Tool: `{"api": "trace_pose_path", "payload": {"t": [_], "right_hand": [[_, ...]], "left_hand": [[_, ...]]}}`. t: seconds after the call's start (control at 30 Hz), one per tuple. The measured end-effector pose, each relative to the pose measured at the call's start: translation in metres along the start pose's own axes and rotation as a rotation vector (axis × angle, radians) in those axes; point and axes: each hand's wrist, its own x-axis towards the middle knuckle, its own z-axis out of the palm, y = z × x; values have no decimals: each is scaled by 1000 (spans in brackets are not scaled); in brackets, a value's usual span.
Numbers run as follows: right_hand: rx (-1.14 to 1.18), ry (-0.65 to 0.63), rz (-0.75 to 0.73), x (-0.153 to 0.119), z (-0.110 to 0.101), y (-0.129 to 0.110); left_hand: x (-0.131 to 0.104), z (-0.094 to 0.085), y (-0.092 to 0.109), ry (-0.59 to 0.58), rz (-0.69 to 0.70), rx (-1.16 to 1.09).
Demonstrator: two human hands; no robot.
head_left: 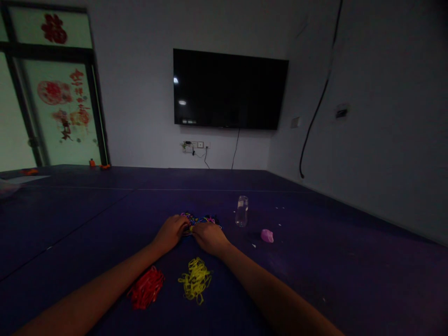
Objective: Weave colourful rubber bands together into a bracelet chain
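The mixed pile of bands (199,219), likely light, stretchy and tangle-prone, best pinched by single loops, lies beyond the yellow bands (196,280), with the left hand (172,232) and right hand (211,237) at its near edge, fingertips bent inward, their grip unclear.

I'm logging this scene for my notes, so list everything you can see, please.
mixed loops: one pile, multicoloured, at the fingertips
red loops: one pile, front left
yellow loops: one pile, front centre
jar: one, clear, beyond right hand
lump: one, pink-purple, right of jar
scraps: several, white, right side
surface: one, dark purple-blue, beneath
orange items: at least three, far left
sheet: one, pale, left edge
screen: one, black, far wall
sockets: several, white, below screen
cable: one thick, dark, right wall
door: one, dark-framed, red decorations, left
left hand, right hand: one each, bare, centre
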Motion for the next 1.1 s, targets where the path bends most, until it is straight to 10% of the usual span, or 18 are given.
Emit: {"api": "trace_pose_path", "payload": {"t": [1.1], "right_hand": [[-47,-19,-19,0,-4,-2]], "left_hand": [[-1,-1,0,3,161,-75]]}}
